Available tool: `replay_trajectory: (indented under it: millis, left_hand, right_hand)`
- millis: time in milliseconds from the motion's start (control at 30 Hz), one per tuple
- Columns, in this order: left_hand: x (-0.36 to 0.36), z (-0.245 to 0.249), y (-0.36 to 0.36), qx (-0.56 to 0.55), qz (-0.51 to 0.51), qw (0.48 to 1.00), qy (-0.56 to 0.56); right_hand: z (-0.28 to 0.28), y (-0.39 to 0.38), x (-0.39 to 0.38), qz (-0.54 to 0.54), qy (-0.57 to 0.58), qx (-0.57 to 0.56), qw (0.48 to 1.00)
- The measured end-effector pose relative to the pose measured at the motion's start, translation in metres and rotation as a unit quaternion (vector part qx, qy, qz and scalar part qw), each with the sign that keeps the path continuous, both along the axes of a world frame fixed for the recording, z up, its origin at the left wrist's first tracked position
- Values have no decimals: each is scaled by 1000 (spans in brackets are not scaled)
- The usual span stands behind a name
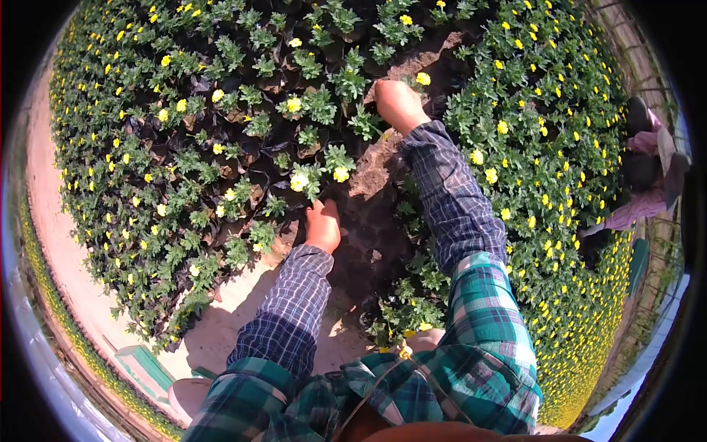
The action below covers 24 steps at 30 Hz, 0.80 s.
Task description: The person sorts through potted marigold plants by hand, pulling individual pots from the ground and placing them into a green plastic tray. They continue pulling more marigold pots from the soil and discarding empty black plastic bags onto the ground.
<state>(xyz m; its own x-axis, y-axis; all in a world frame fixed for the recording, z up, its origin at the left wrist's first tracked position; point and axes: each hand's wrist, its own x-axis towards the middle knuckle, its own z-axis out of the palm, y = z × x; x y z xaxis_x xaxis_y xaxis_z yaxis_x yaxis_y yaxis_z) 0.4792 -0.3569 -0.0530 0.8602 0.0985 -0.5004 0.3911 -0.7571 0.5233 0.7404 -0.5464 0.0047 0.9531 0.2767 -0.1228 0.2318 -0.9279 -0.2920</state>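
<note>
My left hand (322,227) is low among the plants, just below a flowering plant (313,177) with pale yellow blooms that look like marigolds. Its fingers curl against the dark base of that plant, and what they hold is hidden. Farther forward, my right hand (400,107) is closed in a fist, knuckles up, beside a small leafy plant (364,123). The fist hides whatever is in its fingers. Between the hands lies a strip of brown soil (375,166). Many plants near the left hand stand in black plastic bags (276,136).
Dense yellow-flowered plants (545,140) fill the right side, and more rows (147,147) spread to the left. A green stool-like object (143,368) is at lower left. Another person in pink clothing (644,202) crouches at the far right. A pale sandy path (48,169) runs along the left.
</note>
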Motion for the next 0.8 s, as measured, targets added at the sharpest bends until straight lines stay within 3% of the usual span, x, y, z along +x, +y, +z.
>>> replay_trajectory:
  millis: [33,67,133,200,267,333,400,533,600,733,800]
  left_hand:
    - [1,-4,-3,-72,95,992,34]
    - [2,2,-6,-76,97,992,36]
    - [11,30,-11,116,-120,986,3]
    - [15,41,-14,134,-145,980,8]
    - [13,30,-13,133,-133,982,17]
    - [11,29,-14,147,-114,983,6]
    - [10,31,-12,152,-132,980,-6]
    - [6,19,-9,136,-136,981,-16]
    - [8,21,-10,138,-141,980,-16]
    - [14,35,-13,175,-153,973,8]
    - [13,35,-16,167,-148,974,17]
  right_hand:
    - [22,-6,-8,-37,-36,75,996]
    - [47,-15,-11,-75,-71,148,984]
    - [54,-44,5,-212,-102,274,932]
    - [43,-77,31,-360,-40,451,816]
    - [3,-120,61,-411,-54,279,866]
    - [-13,-136,76,-413,-49,15,909]
    - [-13,-135,77,-464,-31,-1,885]
    - [-24,-142,93,-408,39,-77,909]
    - [-33,-139,100,-454,28,-86,886]
    - [-19,-136,90,-421,-14,-51,906]
    - [-16,-133,86,-406,-108,-17,907]
